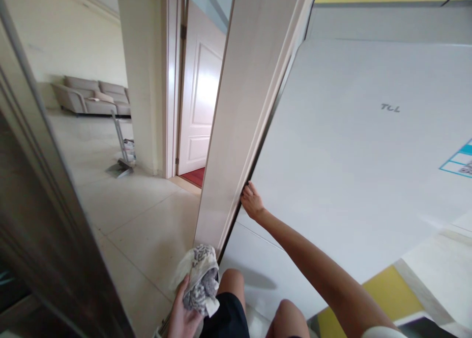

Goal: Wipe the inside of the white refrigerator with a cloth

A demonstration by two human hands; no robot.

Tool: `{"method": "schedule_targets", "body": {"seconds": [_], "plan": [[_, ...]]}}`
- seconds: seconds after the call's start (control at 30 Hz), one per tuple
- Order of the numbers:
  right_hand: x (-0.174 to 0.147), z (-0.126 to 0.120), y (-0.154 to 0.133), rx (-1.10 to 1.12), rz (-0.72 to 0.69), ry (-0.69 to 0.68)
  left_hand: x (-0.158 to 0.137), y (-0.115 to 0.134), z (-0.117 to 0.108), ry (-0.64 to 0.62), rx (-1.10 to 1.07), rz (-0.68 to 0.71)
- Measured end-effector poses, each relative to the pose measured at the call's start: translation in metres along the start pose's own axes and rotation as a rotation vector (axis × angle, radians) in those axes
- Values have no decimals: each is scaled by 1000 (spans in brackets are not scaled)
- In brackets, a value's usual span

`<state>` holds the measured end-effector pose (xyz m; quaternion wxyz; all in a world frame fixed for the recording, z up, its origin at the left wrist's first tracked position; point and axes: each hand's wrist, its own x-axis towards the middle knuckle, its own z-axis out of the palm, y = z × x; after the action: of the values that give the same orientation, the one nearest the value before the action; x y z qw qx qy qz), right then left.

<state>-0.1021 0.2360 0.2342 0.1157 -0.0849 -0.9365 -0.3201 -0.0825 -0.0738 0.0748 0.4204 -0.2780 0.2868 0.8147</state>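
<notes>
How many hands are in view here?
2. The left hand holds a crumpled cloth at the bottom; the right hand is at the left edge of the white TCL appliance. No others show.

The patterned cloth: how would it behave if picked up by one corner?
The cloth would probably hang floppy, since it bunches into soft folds in the left hand. It is likely light, as that one hand holds it up. Being crumpled fabric, it seems unlikely to roll or break.
</notes>
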Motion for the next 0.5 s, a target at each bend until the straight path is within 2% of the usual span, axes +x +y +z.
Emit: {"method": "schedule_targets", "body": {"seconds": [0.13,0.27,0.5], "plan": [[-10,-11,-15,-10,-14,5,8,16,-12,15,-7,50],[-38,-32,-39,-12,-71,39,18,27,-25,16,23,93],[-119,-100,-76,52,-263,349,24,34,-36,-1,32,73]]}}
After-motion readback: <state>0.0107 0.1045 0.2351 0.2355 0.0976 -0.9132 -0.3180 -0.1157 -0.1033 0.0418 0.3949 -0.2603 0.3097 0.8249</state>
